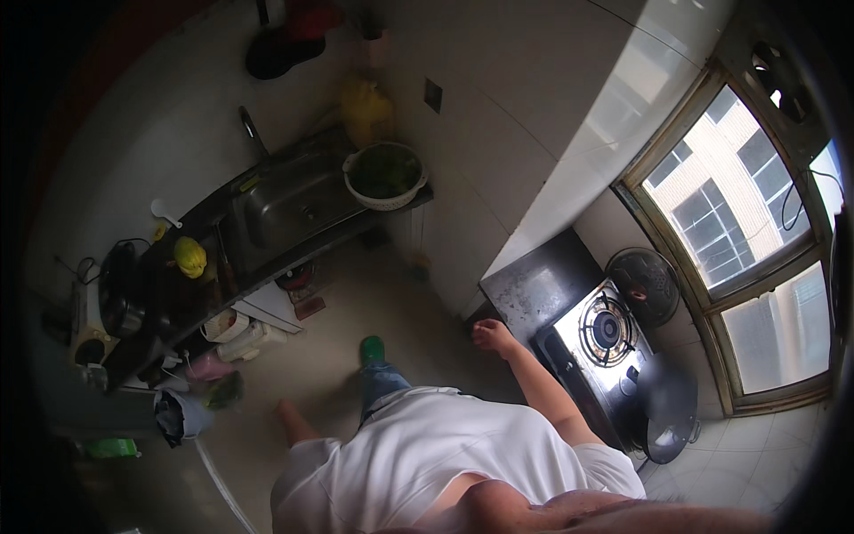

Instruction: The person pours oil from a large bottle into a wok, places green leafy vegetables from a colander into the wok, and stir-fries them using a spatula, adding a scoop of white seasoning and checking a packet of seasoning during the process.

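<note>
My right hand hangs just left of the gas stove, its fingers loosely curled and slightly apart, with nothing visible in them. Low at my left side is my left hand, small and blurred; its fingers are not clear. A dark wok sits at the near end of the stove, and a round lid leans by the wall beyond the bare burner. Farther ahead, a white colander of green leafy vegetables rests at the right end of the steel sink. One green shoe shows below me.
A yellow-green fruit lies on the dark counter left of the sink, near a white ladle and a metal pot. A lined bin and a pink container stand on the left. A framed window is at right.
</note>
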The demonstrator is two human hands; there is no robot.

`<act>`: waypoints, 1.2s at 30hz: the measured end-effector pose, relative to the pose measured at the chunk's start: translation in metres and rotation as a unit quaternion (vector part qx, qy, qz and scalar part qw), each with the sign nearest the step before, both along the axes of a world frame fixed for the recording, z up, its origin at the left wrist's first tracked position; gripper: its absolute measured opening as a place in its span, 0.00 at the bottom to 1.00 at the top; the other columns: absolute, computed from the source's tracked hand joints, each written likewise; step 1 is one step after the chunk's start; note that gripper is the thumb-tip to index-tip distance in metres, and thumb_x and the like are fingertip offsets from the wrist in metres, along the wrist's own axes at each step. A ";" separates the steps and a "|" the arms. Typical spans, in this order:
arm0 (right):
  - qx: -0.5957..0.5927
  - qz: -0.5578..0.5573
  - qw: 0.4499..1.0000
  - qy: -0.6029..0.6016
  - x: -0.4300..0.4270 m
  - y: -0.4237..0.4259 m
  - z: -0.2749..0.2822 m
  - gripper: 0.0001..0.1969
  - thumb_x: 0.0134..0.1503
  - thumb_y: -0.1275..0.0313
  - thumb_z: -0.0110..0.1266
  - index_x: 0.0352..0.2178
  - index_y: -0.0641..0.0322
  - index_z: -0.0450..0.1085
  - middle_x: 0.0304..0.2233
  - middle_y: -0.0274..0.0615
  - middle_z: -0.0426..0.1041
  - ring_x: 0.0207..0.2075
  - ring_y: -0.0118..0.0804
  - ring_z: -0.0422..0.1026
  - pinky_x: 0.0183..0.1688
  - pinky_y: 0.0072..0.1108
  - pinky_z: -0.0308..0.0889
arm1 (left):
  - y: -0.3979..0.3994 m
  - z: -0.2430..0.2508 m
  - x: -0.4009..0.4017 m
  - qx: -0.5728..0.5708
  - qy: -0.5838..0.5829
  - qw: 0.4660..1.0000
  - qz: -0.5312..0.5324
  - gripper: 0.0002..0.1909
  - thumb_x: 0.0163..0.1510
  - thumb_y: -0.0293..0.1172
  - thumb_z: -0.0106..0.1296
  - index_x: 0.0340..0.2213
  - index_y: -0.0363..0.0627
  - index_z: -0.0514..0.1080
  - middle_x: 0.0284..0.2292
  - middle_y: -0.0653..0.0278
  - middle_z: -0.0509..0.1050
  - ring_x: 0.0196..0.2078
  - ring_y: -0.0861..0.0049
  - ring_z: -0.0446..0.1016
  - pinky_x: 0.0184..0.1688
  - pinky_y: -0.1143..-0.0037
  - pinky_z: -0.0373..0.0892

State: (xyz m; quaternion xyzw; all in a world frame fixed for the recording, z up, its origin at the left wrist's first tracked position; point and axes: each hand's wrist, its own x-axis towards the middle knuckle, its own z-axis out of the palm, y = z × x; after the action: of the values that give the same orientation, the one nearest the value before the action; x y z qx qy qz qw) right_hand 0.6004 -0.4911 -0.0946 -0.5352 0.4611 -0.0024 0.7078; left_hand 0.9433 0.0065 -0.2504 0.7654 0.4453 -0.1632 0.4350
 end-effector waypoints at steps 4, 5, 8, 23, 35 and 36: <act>0.069 -0.079 0.979 -0.174 0.179 -0.056 0.022 0.14 0.50 0.67 0.46 0.35 0.65 0.62 0.28 0.43 0.68 0.30 0.37 0.69 0.30 0.27 0.67 | 0.019 0.011 0.035 -0.181 -0.006 0.982 0.057 0.17 0.46 0.38 0.47 0.36 0.41 0.64 0.30 0.61 0.68 0.31 0.71 0.68 0.26 0.72 0.66; 0.092 -0.113 0.966 -0.212 0.219 -0.067 0.024 0.14 0.50 0.67 0.46 0.35 0.67 0.62 0.28 0.45 0.68 0.29 0.39 0.69 0.30 0.28 0.67 | 0.020 0.015 0.049 -0.222 -0.009 0.974 0.053 0.18 0.46 0.38 0.47 0.37 0.41 0.64 0.30 0.61 0.67 0.31 0.70 0.68 0.26 0.72 0.66; 0.110 -0.186 0.954 -0.209 0.315 -0.100 0.019 0.14 0.50 0.67 0.45 0.36 0.67 0.61 0.28 0.48 0.67 0.29 0.44 0.69 0.30 0.30 0.67 | 0.016 0.025 0.090 -0.335 -0.024 0.942 0.011 0.20 0.47 0.39 0.47 0.40 0.42 0.61 0.31 0.61 0.66 0.31 0.69 0.67 0.27 0.71 0.66; 0.016 -0.373 0.922 -0.103 0.427 -0.111 -0.024 0.10 0.47 0.78 0.42 0.33 0.72 0.58 0.24 0.47 0.64 0.18 0.36 0.66 0.18 0.26 0.66 | -0.061 0.067 0.161 -0.380 -0.032 0.895 -0.232 0.12 0.46 0.36 0.47 0.34 0.47 0.65 0.24 0.68 0.67 0.21 0.80 0.67 0.20 0.82 0.61; -0.219 -0.008 0.975 -0.025 0.524 -0.050 0.087 0.10 0.46 0.75 0.43 0.26 0.77 0.63 0.14 0.41 0.63 0.10 0.29 0.61 0.10 0.19 0.55 | -0.299 0.218 0.379 -0.588 -0.346 0.714 -0.159 0.35 0.51 0.55 0.31 0.53 0.43 0.44 0.55 0.59 0.44 0.57 0.73 0.42 0.57 0.72 0.36; -0.198 -0.018 0.980 -0.005 0.526 -0.042 0.094 0.10 0.46 0.75 0.43 0.25 0.77 0.63 0.13 0.41 0.63 0.09 0.29 0.61 0.09 0.19 0.55 | -0.309 0.215 0.379 -0.593 -0.334 0.714 -0.165 0.35 0.51 0.55 0.31 0.53 0.43 0.44 0.55 0.59 0.44 0.57 0.73 0.42 0.57 0.72 0.36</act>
State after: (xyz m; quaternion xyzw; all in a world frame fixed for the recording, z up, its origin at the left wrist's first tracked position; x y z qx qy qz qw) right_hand 1.1262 -0.5335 -0.0007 -0.6562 0.4575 -0.1086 0.5902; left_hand 1.3221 -0.3025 -0.0349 0.4162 -0.0508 -0.1964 0.8863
